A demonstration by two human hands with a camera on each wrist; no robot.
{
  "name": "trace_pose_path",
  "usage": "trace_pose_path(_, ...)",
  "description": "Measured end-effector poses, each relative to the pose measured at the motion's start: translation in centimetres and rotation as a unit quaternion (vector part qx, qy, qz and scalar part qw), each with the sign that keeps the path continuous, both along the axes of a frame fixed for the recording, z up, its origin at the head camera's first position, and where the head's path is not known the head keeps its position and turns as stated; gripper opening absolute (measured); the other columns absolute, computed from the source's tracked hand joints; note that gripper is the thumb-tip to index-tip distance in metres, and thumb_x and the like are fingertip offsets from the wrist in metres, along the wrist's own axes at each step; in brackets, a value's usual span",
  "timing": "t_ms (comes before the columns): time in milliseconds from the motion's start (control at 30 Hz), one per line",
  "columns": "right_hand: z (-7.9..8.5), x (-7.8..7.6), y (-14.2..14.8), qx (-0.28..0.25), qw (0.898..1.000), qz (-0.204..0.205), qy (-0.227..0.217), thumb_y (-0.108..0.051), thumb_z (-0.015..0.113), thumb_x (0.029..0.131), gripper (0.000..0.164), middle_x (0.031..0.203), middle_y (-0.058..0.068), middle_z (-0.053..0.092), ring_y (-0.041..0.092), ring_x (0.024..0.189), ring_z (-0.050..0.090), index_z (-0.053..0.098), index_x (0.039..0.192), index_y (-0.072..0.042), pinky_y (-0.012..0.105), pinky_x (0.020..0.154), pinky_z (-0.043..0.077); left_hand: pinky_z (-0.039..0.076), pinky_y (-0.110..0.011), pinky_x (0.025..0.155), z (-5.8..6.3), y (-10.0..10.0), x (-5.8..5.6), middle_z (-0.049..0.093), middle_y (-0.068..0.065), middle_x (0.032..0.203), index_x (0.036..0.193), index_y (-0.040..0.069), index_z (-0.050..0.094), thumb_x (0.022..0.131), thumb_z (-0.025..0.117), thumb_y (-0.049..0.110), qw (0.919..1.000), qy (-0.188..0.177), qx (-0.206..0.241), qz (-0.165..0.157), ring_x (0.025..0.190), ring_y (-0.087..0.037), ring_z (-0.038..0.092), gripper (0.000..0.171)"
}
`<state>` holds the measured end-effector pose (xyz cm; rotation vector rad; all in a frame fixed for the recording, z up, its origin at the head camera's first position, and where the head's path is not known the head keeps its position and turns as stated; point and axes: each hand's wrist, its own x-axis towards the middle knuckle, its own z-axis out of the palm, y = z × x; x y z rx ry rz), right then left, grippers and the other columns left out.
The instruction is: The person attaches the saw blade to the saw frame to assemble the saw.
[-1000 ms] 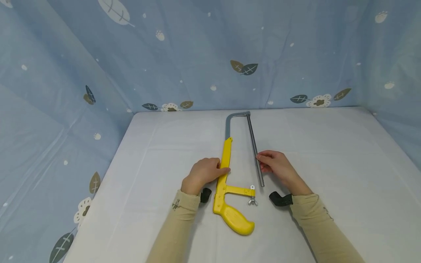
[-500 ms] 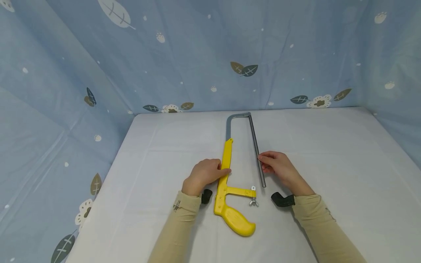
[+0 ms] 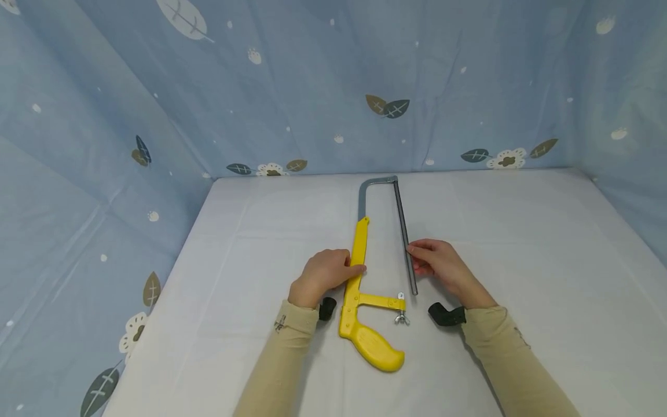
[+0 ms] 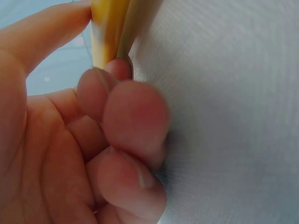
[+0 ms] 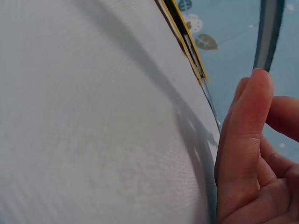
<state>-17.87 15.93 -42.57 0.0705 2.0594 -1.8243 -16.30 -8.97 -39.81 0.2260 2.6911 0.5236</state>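
A hacksaw [image 3: 360, 243] with a yellow handle lies on the white cloth, its grey bow at the far end. My left hand [image 3: 319, 279] holds the yellow frame between thumb and fingers; the left wrist view shows the curled fingers beside the frame [image 4: 110, 28]. At the far tip of the bow, the grey blade [image 3: 400, 214] meets the frame. My right hand [image 3: 443, 265] pinches this blade near its lower part. The blade's near end is free, just above and right of the yellow arm's metal pin and wing nut [image 3: 402, 318].
White cloth [image 3: 250, 255] covers the table around the saw. Behind and at the sides hangs a blue curtain [image 3: 312, 75] with leaf and flower prints. A black wrist-worn piece [image 3: 445, 315] sits by the right cuff, another black piece [image 3: 327, 308] by the left.
The blade's near end has shifted slightly left, towards the pin. Both hands keep their hold, and the frame stays nearly in place.
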Motion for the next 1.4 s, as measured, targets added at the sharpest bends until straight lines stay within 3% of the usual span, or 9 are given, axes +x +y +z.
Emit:
trace_pose_path(300,-0.3,-0.2,-0.2,0.001,1.000,0.026,0.004,-0.017,0.059,0.085,0.043,0.091,0.014,0.057,0.013,0.065,0.055,0.046,0.119,0.005,0.025,0.062,0.050,0.030,-0.025,0.046,-0.2,0.2,-0.3,0.044,0.000,0.057,0.071,0.013,0.052,0.081,0.054,0.052,1.0000,0.000,-0.007,-0.003,0.049,-0.015,0.043,0.040)
trace_pose_path(667,-0.1,-0.7,-0.2,0.095,0.994,0.048,0.018,-0.022,0.060,0.085,0.042,0.072,0.010,0.054,0.014,0.052,0.048,0.050,0.121,-0.003,0.027,0.051,0.046,0.030,-0.025,0.046,-0.3,0.8,-0.7,0.045,0.000,0.058,0.073,0.013,0.051,0.083,0.052,0.050,0.9997,0.016,-0.016,-0.010,0.050,-0.015,0.045,0.038)
trace_pose_path(1000,-0.2,-0.7,-0.9,0.120,0.991,0.050,0.022,-0.024,0.060,0.084,0.040,0.090,0.011,0.057,0.011,0.044,0.041,0.051,0.120,-0.008,0.025,0.042,0.039,0.031,-0.025,0.045,-0.4,0.9,-0.5,0.044,-0.001,0.058,0.076,0.013,0.051,0.083,0.048,0.046,0.9979,0.041,-0.049,-0.011,0.050,-0.016,0.045,0.034)
trace_pose_path(1400,-0.4,-0.6,-0.7,0.131,0.989,0.052,0.037,-0.023,0.058,0.085,0.039,0.098,0.012,0.057,0.011,0.044,0.042,0.050,0.120,-0.007,0.027,0.044,0.042,0.031,-0.025,0.045,-0.6,1.2,-0.6,0.043,-0.001,0.058,0.078,0.012,0.051,0.082,0.049,0.046,0.9984,0.034,-0.046,-0.004,0.050,-0.016,0.046,0.034)
